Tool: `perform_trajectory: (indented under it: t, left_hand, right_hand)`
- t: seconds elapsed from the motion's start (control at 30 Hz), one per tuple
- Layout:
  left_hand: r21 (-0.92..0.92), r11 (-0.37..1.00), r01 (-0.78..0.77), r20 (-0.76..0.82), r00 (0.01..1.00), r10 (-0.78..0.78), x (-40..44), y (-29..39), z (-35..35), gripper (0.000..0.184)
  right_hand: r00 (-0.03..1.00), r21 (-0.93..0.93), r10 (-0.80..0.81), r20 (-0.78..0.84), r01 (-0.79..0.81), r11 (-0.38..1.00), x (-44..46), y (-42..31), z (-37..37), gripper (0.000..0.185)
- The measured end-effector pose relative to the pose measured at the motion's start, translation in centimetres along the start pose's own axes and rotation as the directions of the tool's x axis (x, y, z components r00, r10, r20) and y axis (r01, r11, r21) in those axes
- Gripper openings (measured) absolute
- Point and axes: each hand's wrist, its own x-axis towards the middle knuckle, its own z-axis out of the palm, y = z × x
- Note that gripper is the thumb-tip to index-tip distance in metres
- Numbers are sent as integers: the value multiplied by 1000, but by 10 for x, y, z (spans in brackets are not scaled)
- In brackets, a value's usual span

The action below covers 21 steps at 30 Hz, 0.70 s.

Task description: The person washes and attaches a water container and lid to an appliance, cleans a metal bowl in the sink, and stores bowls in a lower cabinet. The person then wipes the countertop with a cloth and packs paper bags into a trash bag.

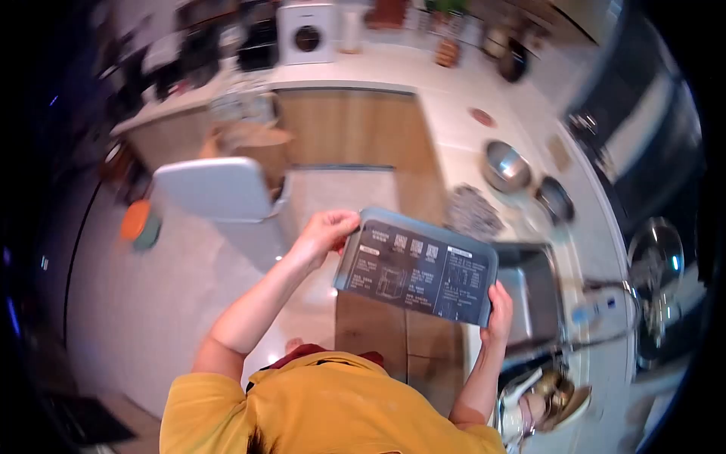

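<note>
A flat grey tray-like panel (pixel 416 268) with rounded corners is held up in front of the body, tilted down to the right. White print, small square codes and line drawings cover its dark face. My left hand (pixel 333 229) pinches its upper left corner, thumb and fingers closed on the edge. At the lower right edge, my right hand (pixel 497 312) grips it with the fingers partly hidden behind. The panel is above the floor and lower cabinets, left of the sink.
A steel sink (pixel 525 299) lies right of the panel. Metal bowls (pixel 507 166) and a grey cloth (pixel 474 213) rest on the counter (pixel 446 113). A white bin lid (pixel 214 189) stands up at left, near an orange-and-green container (pixel 141 225) on the floor.
</note>
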Motion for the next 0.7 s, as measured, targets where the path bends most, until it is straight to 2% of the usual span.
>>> perform_trajectory:
  t: [0.03, 0.07, 0.13, 0.17, 0.2, 0.27, 0.3, 0.37, 0.43, 0.47, 0.63, 0.7]
  left_hand:
    - [-66, 998, 10, -53, 999, -13, -26, 2, -35, 26]
    - [-72, 997, -12, -116, 993, 4, -51, 5, -69, 26]
    - [-106, 979, -173, -204, 968, 149, -104, 14, -136, 37]
    - [-108, 976, -191, -250, 955, 159, -129, 19, -164, 37]
    - [-186, 940, -287, -297, 928, 224, -158, 32, -192, 42]
    - [-287, 856, -430, -329, 884, 333, -199, 32, -256, 47]
    - [-267, 857, -441, -364, 869, 334, -222, 37, -293, 47]
    - [-231, 846, -482, -541, 786, 300, -263, 38, -348, 49]
    - [-226, 850, -475, -596, 758, 265, -292, 46, -402, 50]
    - [-174, 848, -501, -617, 727, 303, -293, 55, -405, 50]
    - [-13, 825, -566, -579, 676, 455, -300, 91, -519, 54]
    - [15, 816, -577, -587, 656, 475, -292, 107, -555, 54]
  right_hand:
    - [999, 16, 20, 32, -20, 1000, -3, 11, 33, 31]
    - [989, 106, -2, 145, -13, 994, -3, 21, 66, 30]
    - [979, 125, -17, 202, -8, 992, -18, 35, 141, 32]
    - [966, 131, -39, 257, 5, 991, -27, 38, 183, 35]
    - [953, 130, -27, 303, -13, 991, -34, 44, 226, 35]
    - [863, 134, -54, 502, -16, 991, -49, 67, 298, 34]
    - [847, 138, -39, 531, -41, 990, -60, 84, 344, 34]
    - [815, 139, -16, 579, -80, 987, -78, 110, 422, 34]
    - [784, 118, 0, 620, -93, 989, -94, 120, 492, 33]
    - [784, 156, -29, 620, -87, 984, -94, 118, 506, 33]
    - [785, 230, -139, 604, -5, 973, -102, 131, 640, 35]
    - [753, 270, -177, 634, -1, 963, -100, 134, 684, 35]
